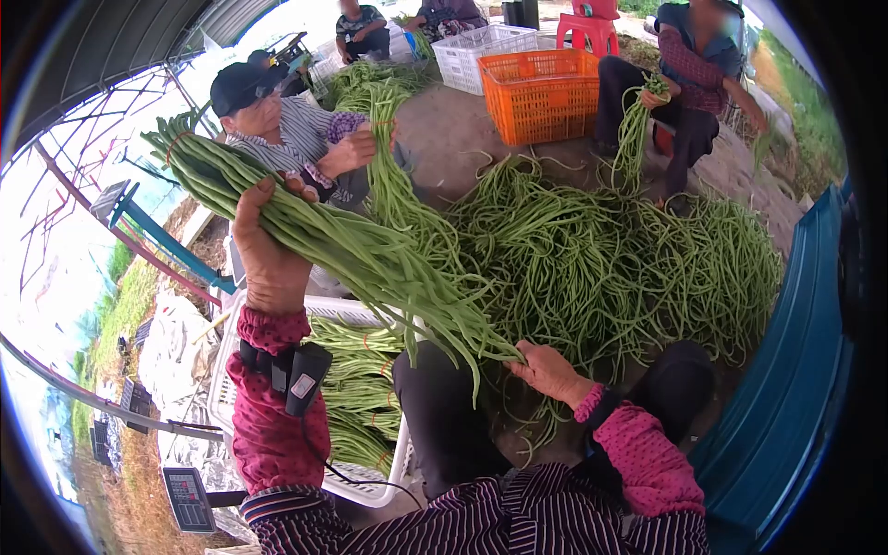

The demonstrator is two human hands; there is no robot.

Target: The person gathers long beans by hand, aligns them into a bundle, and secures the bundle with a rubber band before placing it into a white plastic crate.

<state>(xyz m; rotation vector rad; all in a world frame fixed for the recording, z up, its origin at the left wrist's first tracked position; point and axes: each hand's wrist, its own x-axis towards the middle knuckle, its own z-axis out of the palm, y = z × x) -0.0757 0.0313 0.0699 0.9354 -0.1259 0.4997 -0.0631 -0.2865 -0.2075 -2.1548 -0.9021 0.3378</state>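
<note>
My left hand (268,248) is clamped round a thick bundle of long green beans (324,227), thumb over the top. The bundle lies slantwise in front of me, its banded end up at the left and its loose tips down at the right. My right hand (552,373), well apart from the left, pinches a few of those tips between thumb and fingers. A black device (307,377) with a cable is strapped at my left wrist.

Below the bundle, left of my knees, a white crate (222,379) holds more beans tied with red bands. A display panel (189,499) is beside my left sleeve.

Past my knees, a big tangled heap of loose beans (573,259) spreads over the ground. At my right runs a blue metal sheet (786,370).

Across the heap on the left, a person in a striped shirt (282,139) holds up another bunch (388,166). On the far right, a seated person (694,74) has beans hanging from one hand. Between them stand an orange basket (539,97) and, just behind it, a white basket (481,55), near a red stool (589,35). More people sit at the back.
</note>
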